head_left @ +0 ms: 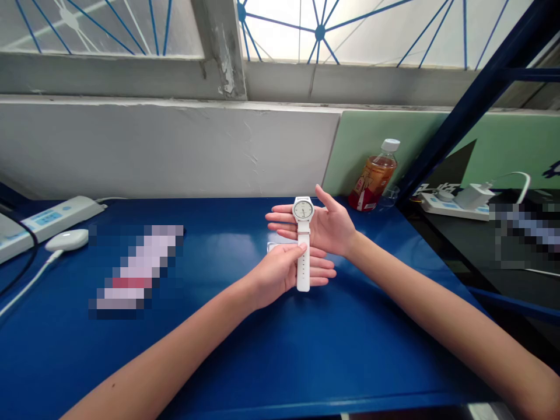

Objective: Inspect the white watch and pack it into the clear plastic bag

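A white wristwatch [303, 256] hangs lengthwise across both hands, its round dial at the top facing up and its strap pointing toward me. My left hand [280, 271] holds the strap, the thumb pressed on top and the fingers stretched out beneath it. Behind the dial lies the open palm of my right hand [328, 227], fingers pointing left and thumb raised. The watch head rests against those fingers. A small pale item [272, 246] shows partly behind my left hand; the rest of it is hidden.
Across the blue table [350, 350], a pixelated flat object [144, 262] lies on the left. Beyond it are a white device [67, 240] and a power strip [61, 211]. A bottle [374, 178] leans at the back right, near a blue metal post [459, 111].
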A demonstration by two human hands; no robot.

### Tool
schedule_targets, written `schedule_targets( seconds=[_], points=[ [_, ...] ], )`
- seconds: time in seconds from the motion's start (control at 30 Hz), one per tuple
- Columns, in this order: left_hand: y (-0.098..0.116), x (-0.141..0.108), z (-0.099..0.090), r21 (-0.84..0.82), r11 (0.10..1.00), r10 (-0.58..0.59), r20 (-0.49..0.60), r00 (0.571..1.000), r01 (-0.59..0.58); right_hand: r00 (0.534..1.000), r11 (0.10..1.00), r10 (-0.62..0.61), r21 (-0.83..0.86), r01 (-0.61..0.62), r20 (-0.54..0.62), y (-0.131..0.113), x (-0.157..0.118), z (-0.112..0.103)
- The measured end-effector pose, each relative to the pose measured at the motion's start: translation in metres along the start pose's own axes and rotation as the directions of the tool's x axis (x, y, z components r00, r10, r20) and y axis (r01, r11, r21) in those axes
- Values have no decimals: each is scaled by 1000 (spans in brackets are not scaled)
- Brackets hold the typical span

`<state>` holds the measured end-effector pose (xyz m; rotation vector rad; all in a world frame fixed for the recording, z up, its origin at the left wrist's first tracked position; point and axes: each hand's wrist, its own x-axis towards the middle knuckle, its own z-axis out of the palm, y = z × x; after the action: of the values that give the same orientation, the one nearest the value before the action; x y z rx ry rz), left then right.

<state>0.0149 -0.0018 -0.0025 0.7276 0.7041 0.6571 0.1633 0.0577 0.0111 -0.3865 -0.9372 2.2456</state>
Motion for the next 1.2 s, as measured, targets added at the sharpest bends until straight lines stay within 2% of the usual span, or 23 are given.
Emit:
schedule_targets(
  seconds=[0.3, 0.53, 0.7, 0.83, 0.9, 0.97, 1.07, 1.13, 1.2],
  points=[
    [2, 0, 2, 13, 1000, -16, -28, 999, 16, 1000, 1000, -6, 17, 6, -1, 0, 1, -1],
    [2, 0, 0, 5, 1000, 9, 5, 1000, -9, 999, 999, -41, 32, 42, -36, 3, 3, -2],
    [1, 1, -6, 50, 994, 93, -11, 996, -92, 977, 998, -61, 19, 67, -203, 3, 6, -2],
    [-2, 1, -6, 76, 981, 182, -21, 983, -180, 913, 986, -163, -40, 160, -373, 3, 9, -5],
    [-3, 2, -5, 65, 980, 190, -9, 982, -189, 887, 978, -210, -77, 196, -412, 4, 10, -7],
    [-3, 2, -3, 44, 980, 195, -7, 981, -194, 912, 977, -213, -93, 192, -351, 6, 9, -7],
    [-2, 1, -1, 49, 978, 202, -18, 979, -201, 976, 984, -154, -119, 136, -152, 7, 5, -4],
    [-2, 0, 0, 72, 979, 190, -19, 982, -188, 991, 983, -119, -151, 109, -64, 7, 2, -1],
    [-2, 0, 0, 79, 982, 172, -23, 985, -170, 993, 979, -113, -172, 107, -25, 7, 1, 1]
  ],
)
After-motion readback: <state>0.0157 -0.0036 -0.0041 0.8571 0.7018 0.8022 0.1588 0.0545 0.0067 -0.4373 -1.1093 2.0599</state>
